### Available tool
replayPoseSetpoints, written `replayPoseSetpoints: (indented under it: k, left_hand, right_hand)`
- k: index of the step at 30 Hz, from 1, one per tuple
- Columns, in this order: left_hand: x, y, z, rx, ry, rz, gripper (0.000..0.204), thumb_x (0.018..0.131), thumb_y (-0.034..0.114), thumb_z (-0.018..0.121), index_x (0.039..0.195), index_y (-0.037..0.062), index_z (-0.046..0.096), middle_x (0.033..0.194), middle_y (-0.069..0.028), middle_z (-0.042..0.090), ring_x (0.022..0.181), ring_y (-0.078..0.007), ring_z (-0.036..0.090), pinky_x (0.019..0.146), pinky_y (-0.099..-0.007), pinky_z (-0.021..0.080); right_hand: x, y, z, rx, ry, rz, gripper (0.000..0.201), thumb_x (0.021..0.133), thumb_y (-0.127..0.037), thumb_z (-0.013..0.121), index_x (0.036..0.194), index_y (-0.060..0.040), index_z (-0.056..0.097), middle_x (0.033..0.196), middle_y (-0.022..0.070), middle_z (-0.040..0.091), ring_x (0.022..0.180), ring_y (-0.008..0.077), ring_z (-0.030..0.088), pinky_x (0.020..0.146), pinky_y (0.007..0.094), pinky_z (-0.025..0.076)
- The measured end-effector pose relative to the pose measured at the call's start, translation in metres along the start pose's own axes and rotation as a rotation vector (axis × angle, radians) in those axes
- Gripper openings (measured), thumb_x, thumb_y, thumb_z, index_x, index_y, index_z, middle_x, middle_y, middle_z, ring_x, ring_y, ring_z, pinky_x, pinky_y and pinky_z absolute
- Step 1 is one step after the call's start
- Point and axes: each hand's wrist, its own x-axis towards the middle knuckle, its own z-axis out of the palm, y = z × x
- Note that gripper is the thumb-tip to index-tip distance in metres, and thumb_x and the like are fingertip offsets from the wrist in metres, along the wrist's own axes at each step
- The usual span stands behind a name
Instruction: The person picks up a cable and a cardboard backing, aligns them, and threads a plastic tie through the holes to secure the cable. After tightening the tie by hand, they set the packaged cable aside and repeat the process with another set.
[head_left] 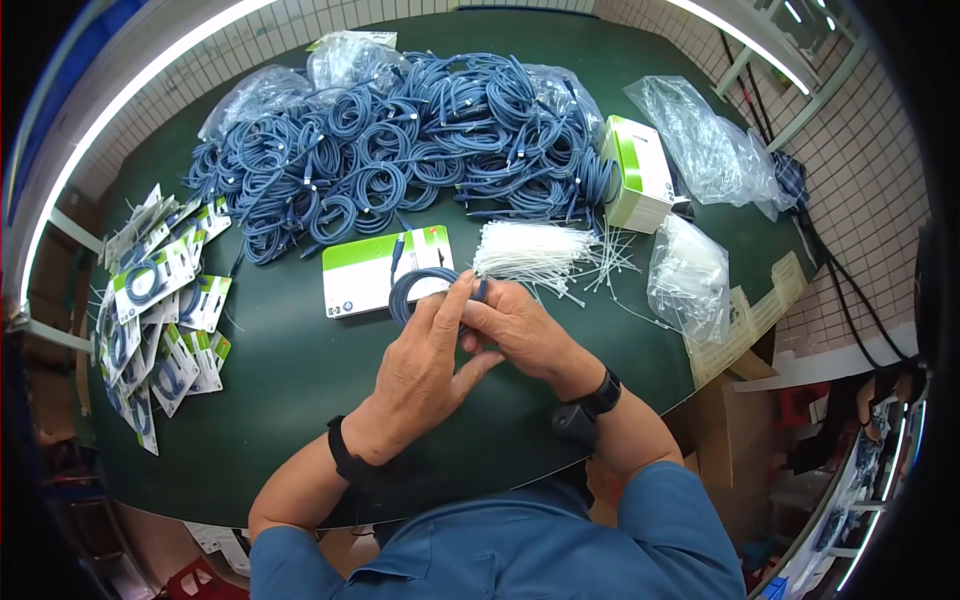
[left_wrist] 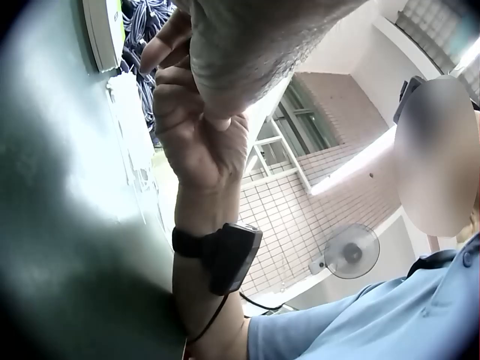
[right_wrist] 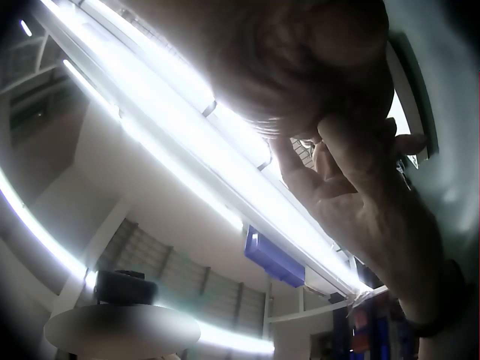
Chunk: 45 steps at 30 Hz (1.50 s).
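Both hands meet over the table's near middle. The left hand (head_left: 420, 365) holds a coiled blue cable (head_left: 403, 292), its fingers curled round the coil's right side. Against it, the right hand (head_left: 522, 330) pinches a dark cable end (head_left: 482, 290) close to the coil. Behind the coil lies a white and green card pack (head_left: 360, 275) with a cable plug on top. In the left wrist view the right hand (left_wrist: 199, 142) shows behind the left; the coil is hidden there. The right wrist view shows the left hand (right_wrist: 360, 172) in shadow.
A large heap of blue cables (head_left: 380, 150) spans the back. White zip ties (head_left: 530, 250) lie right of centre, with a bag of ties (head_left: 690, 280) beyond. Packed cable cards (head_left: 150, 300) pile up at left. A green-white box stack (head_left: 640, 165) and clear plastic bags (head_left: 700, 140) stand back right.
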Motion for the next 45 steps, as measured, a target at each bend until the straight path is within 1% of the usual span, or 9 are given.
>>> replayPoseSetpoints:
  k: [5, 12, 17, 21, 24, 29, 31, 39, 45]
  left_hand:
    - [-0.005, -0.011, -0.003, 0.132, 0.003, 0.170, 0.082, 0.080, 0.009, 0.085, 0.152, 0.0029, 0.046, 0.113, -0.0132, 0.065, 0.094, -0.0303, 0.067, 0.072, -0.0393, 0.058]
    - [-0.005, -0.012, -0.012, 0.062, 0.096, 0.302, 0.050, 0.079, -0.001, 0.083, 0.127, 0.0024, 0.068, 0.093, -0.0080, 0.071, 0.077, -0.0243, 0.067, 0.063, -0.0350, 0.056]
    - [0.002, -0.007, -0.030, -0.077, 0.130, 0.239, 0.030, 0.079, -0.003, 0.083, 0.107, 0.0025, 0.075, 0.089, -0.0093, 0.072, 0.073, -0.0245, 0.069, 0.063, -0.0344, 0.056]
    - [0.002, -0.011, -0.048, -0.177, 0.101, 0.120, 0.022, 0.082, -0.004, 0.081, 0.102, 0.0027, 0.076, 0.089, -0.0103, 0.072, 0.074, -0.0242, 0.070, 0.064, -0.0332, 0.056]
    - [-0.003, -0.011, -0.051, -0.219, 0.078, 0.092, 0.021, 0.084, -0.007, 0.078, 0.102, 0.0018, 0.076, 0.088, -0.0116, 0.073, 0.075, -0.0234, 0.071, 0.065, -0.0314, 0.056]
    - [0.005, -0.018, -0.053, -0.002, 0.007, 0.316, 0.024, 0.081, -0.004, 0.078, 0.103, 0.0054, 0.077, 0.088, -0.0087, 0.070, 0.075, -0.0235, 0.069, 0.064, -0.0311, 0.055]
    - [0.004, -0.018, -0.054, 0.085, -0.042, 0.450, 0.028, 0.079, 0.000, 0.077, 0.107, 0.0076, 0.077, 0.090, -0.0067, 0.069, 0.075, -0.0231, 0.067, 0.062, -0.0311, 0.055]
    - [-0.002, -0.016, -0.069, 0.108, -0.241, 0.484, 0.036, 0.080, 0.005, 0.073, 0.115, 0.0141, 0.074, 0.102, -0.0052, 0.067, 0.082, -0.0228, 0.068, 0.059, -0.0324, 0.057]
    - [-0.002, -0.020, -0.067, 0.036, -0.233, 0.469, 0.040, 0.080, 0.004, 0.073, 0.118, 0.0149, 0.073, 0.099, -0.0056, 0.068, 0.081, -0.0226, 0.068, 0.059, -0.0325, 0.057]
  right_hand:
    - [-0.005, -0.011, 0.007, -0.026, 0.205, -0.178, 0.041, 0.101, -0.021, 0.070, 0.132, 0.0024, 0.056, 0.092, 0.0028, 0.068, 0.070, 0.0057, 0.058, 0.060, 0.0206, 0.047]
    - [-0.005, -0.010, -0.001, 0.271, 0.009, -0.034, 0.056, 0.097, -0.018, 0.075, 0.142, 0.0010, 0.047, 0.093, 0.0045, 0.067, 0.068, 0.0064, 0.059, 0.059, 0.0191, 0.046]
    - [-0.011, -0.022, -0.001, 0.098, -0.038, -0.049, 0.058, 0.095, -0.016, 0.077, 0.143, -0.0018, 0.048, 0.101, 0.0044, 0.066, 0.073, 0.0080, 0.060, 0.061, 0.0216, 0.048]
    - [-0.017, -0.026, 0.002, -0.210, 0.020, -0.404, 0.052, 0.093, -0.012, 0.077, 0.139, -0.0056, 0.055, 0.111, 0.0059, 0.066, 0.080, 0.0104, 0.062, 0.064, 0.0253, 0.049]
    - [-0.022, -0.039, 0.011, -0.730, 0.114, -0.723, 0.041, 0.087, -0.008, 0.077, 0.126, -0.0070, 0.064, 0.117, 0.0091, 0.065, 0.085, 0.0188, 0.066, 0.067, 0.0325, 0.053]
    - [-0.005, -0.024, 0.020, -0.996, 0.038, -0.955, 0.031, 0.083, -0.007, 0.076, 0.112, -0.0063, 0.066, 0.110, 0.0129, 0.066, 0.083, 0.0310, 0.068, 0.068, 0.0390, 0.055]
    - [-0.011, -0.021, 0.014, -1.089, -0.088, -0.676, 0.027, 0.082, -0.006, 0.075, 0.106, -0.0046, 0.062, 0.104, 0.0143, 0.066, 0.083, 0.0391, 0.066, 0.070, 0.0439, 0.055]
    - [-0.018, -0.026, 0.010, -1.023, -0.288, -0.519, 0.028, 0.088, -0.015, 0.076, 0.103, -0.0026, 0.057, 0.091, 0.0146, 0.067, 0.083, 0.0406, 0.068, 0.069, 0.0448, 0.054]
    - [-0.027, -0.041, 0.002, -0.586, -0.305, -0.223, 0.026, 0.091, -0.012, 0.080, 0.108, -0.0014, 0.064, 0.090, 0.0096, 0.071, 0.078, 0.0179, 0.071, 0.068, 0.0301, 0.055]
